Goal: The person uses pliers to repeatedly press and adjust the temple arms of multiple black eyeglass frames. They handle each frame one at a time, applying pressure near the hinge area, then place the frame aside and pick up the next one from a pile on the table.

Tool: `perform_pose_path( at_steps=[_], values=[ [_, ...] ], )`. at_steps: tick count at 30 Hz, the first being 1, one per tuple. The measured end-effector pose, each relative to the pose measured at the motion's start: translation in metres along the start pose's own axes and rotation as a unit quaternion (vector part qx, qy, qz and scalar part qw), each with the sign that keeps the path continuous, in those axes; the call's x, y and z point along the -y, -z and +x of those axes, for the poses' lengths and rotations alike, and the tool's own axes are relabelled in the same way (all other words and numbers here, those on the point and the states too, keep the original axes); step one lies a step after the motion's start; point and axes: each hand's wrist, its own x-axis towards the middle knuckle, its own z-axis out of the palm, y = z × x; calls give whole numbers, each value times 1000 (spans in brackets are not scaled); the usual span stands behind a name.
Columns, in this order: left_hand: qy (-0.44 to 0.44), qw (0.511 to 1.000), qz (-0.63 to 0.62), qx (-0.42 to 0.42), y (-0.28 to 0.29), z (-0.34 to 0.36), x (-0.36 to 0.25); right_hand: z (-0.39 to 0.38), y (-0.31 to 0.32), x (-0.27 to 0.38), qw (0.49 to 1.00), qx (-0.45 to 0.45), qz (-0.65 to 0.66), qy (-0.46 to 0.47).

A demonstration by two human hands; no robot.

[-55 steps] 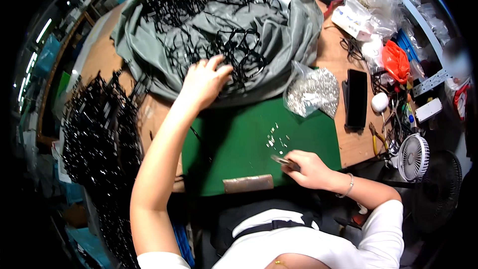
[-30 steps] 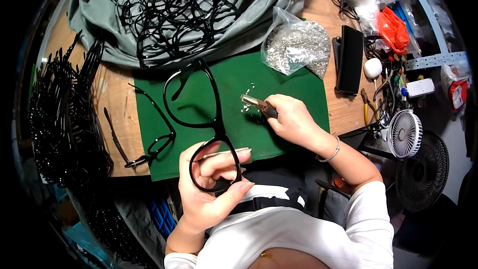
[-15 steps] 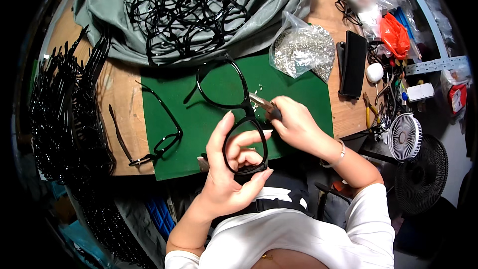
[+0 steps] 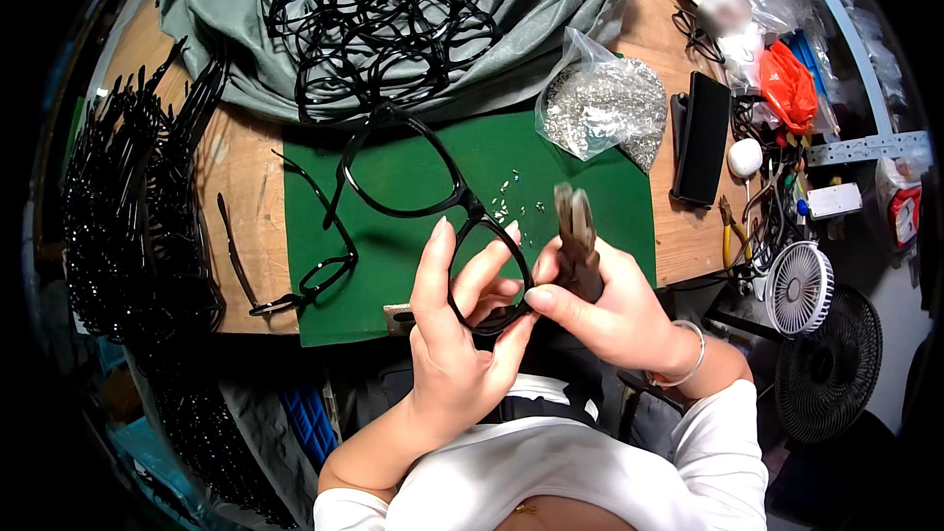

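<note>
My left hand (image 4: 444, 339) grips the lower rim of a black eyeglass frame (image 4: 471, 206), with fingers around and through that rim. The frame tilts up to the left, its upper rim over the green mat (image 4: 393, 261) and one temple arm attached at the far end. In my right hand (image 4: 624, 310) is a pair of pliers (image 4: 578, 236), jaws pointing away from me. The tip of my right thumb meets the lower rim near my left fingers. Tiny silvery pieces (image 4: 501, 208) lie scattered on the mat beyond. Whether the frame has lenses, I cannot tell.
Another black eyeglass frame (image 4: 324, 280) rests at the mat's left edge. Many black temple arms (image 4: 138, 216) are heaped at far left. A pile of frames (image 4: 383, 20) lies on grey cloth at the back, beside a clear bag of small metal parts (image 4: 595, 103). A black case (image 4: 702, 138) stands right.
My right hand has drawn the pliers away from the frame's bridge, toward me, and turned the jaws upward. The eyeglass frame has tipped left, and my right thumb has come to the lower rim.
</note>
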Motion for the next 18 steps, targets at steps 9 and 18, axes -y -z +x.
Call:
perform_pose_path(
  at_steps=[9, 18],
  values=[
    [121, 973, -181, 77, 15, 7, -13, 5, 4, 13, 991, 109, -43, -69],
    [163, 950, -259, 65, 25, 10, -22, 10, -2, 23, 975, 154, 39, -157]
  ],
)
